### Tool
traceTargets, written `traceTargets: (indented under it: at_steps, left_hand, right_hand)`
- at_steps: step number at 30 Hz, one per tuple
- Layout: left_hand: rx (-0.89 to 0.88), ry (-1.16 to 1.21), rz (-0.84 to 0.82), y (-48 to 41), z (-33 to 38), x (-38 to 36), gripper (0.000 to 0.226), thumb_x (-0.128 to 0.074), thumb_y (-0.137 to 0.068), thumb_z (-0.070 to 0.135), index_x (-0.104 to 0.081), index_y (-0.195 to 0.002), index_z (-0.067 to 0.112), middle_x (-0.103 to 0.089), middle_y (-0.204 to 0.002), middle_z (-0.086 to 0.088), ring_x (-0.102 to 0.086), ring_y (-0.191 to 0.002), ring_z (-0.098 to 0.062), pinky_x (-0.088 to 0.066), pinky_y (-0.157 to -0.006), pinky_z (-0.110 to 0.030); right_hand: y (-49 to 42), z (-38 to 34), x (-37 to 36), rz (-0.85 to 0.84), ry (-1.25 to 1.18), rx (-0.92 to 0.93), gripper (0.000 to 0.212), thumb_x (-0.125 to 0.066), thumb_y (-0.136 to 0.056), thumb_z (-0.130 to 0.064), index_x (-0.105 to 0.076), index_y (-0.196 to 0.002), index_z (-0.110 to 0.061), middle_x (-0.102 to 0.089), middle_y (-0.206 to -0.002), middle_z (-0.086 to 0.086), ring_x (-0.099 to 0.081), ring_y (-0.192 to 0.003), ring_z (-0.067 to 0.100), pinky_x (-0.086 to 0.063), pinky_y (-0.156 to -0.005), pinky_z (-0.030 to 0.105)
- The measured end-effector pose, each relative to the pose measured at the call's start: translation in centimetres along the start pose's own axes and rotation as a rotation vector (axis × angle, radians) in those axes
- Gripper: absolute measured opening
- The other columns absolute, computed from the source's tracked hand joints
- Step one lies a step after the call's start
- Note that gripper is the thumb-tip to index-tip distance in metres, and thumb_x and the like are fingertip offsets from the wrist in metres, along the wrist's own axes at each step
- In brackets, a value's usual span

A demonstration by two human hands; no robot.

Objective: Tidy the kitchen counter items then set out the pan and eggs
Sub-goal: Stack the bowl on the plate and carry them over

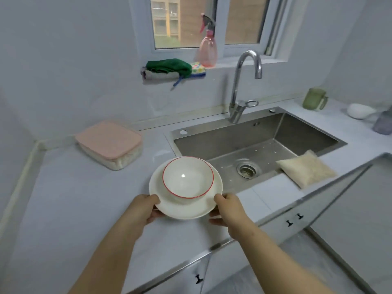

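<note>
We're gripping the plate (182, 210) at opposite rims, left hand (142, 211) and right hand (230, 210) each pinching thumb-over-fingers, holding it level over the counter (84, 209) beside the sink (233, 137) so the stacked bowl (187, 177) isn't sliding.

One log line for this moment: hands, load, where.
left hand: grips plate rim | right hand: grips plate rim | load: red-rimmed bowl on plate | where: near-left corner of sink, over counter

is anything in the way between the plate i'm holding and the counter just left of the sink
Nothing visible does. The left hand and right hand hold the plate, bowl on it, over the counter; the pink-lidded box sits further back.
</note>
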State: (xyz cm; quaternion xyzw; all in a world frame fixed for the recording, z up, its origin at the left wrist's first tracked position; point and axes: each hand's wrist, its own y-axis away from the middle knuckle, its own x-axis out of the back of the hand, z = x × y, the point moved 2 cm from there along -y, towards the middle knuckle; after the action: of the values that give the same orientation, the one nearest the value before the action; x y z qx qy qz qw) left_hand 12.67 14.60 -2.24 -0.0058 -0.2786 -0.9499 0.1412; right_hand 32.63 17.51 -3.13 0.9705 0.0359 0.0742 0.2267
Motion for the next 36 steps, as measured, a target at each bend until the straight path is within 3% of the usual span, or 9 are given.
traceTargets:
  at_steps: [4, 8, 11, 19, 28, 32, 36]
  left_hand:
    - [-0.011, -0.082, -0.156, 2.1, 0.3, -8.9, 0.018, -0.039, -0.090, 0.003, -0.053, -0.081, 0.009, -0.062, -0.074, -0.007, -0.065, -0.046, -0.010, -0.033, -0.058, -0.024]
    - [-0.017, -0.116, -0.325, 5.8, -0.2, -18.8, 0.018, -0.039, -0.089, 0.000, -0.053, -0.082, 0.009, -0.059, -0.074, -0.009, -0.058, -0.061, -0.020, -0.038, -0.054, -0.023]
    - [-0.006, -0.165, -0.439, 9.1, -1.6, -25.7, 0.018, -0.041, -0.089, 0.001, -0.055, -0.081, 0.009, -0.058, -0.073, -0.009, -0.057, -0.062, -0.019, -0.045, -0.045, -0.020]
    - [0.025, -0.293, -0.669, 17.1, -6.3, -41.4, 0.014, -0.042, -0.089, -0.001, -0.052, -0.083, 0.008, -0.054, -0.072, -0.009, -0.051, -0.059, -0.017, -0.045, -0.039, -0.015]
    - [0.036, -0.479, -0.960, 25.7, -11.0, -54.8, 0.018, -0.042, -0.089, -0.002, -0.055, -0.079, 0.005, -0.059, -0.070, -0.009, -0.056, -0.062, -0.019, -0.048, -0.038, -0.017]
    - [0.046, -0.527, -1.092, 29.2, -12.1, -61.5, 0.015, -0.041, -0.088, -0.004, -0.056, -0.085, -0.001, -0.061, -0.075, -0.014, -0.060, -0.066, -0.024, -0.056, -0.050, -0.024]
    - [0.034, -0.564, -1.185, 31.5, -12.4, -68.3, 0.017, -0.041, -0.089, -0.002, -0.054, -0.080, 0.003, -0.058, -0.073, -0.012, -0.057, -0.065, -0.021, -0.053, -0.051, -0.023]
  right_hand:
    - [3.6, 1.9, 8.6, 0.181, -0.117, -0.042, 0.012, -0.040, -0.094, -0.012, -0.045, -0.096, -0.002, -0.054, -0.084, 0.011, -0.057, -0.065, 0.020, -0.055, -0.061, 0.034]
    - [8.3, 4.9, 17.7, 0.353, -0.248, -0.056, 0.015, -0.038, -0.094, -0.010, -0.048, -0.099, 0.000, -0.058, -0.083, 0.015, -0.061, -0.060, 0.020, -0.052, -0.047, 0.027]
    - [11.9, 7.5, 24.0, 0.484, -0.314, -0.056, 0.015, -0.037, -0.094, -0.008, -0.049, -0.098, 0.002, -0.057, -0.080, 0.016, -0.060, -0.057, 0.021, -0.054, -0.047, 0.029]
    - [21.5, 15.1, 36.5, 0.815, -0.470, -0.103, 0.022, -0.038, -0.091, -0.006, -0.051, -0.105, 0.006, -0.059, -0.078, 0.019, -0.059, -0.054, 0.022, -0.053, -0.044, 0.025]
    - [30.5, 21.2, 45.2, 1.138, -0.633, -0.132, 0.012, -0.038, -0.090, -0.002, -0.050, -0.087, 0.000, -0.056, -0.065, 0.015, -0.056, -0.051, 0.022, -0.051, -0.043, 0.022]
    - [33.0, 23.0, 50.0, 1.282, -0.689, -0.155, 0.012, -0.039, -0.090, -0.003, -0.049, -0.086, -0.001, -0.057, -0.065, 0.014, -0.057, -0.051, 0.022, -0.051, -0.043, 0.022]
    - [34.2, 23.5, 54.9, 1.376, -0.708, -0.154, 0.013, -0.039, -0.089, -0.004, -0.050, -0.082, -0.001, -0.058, -0.066, 0.015, -0.059, -0.053, 0.024, -0.051, -0.046, 0.024]
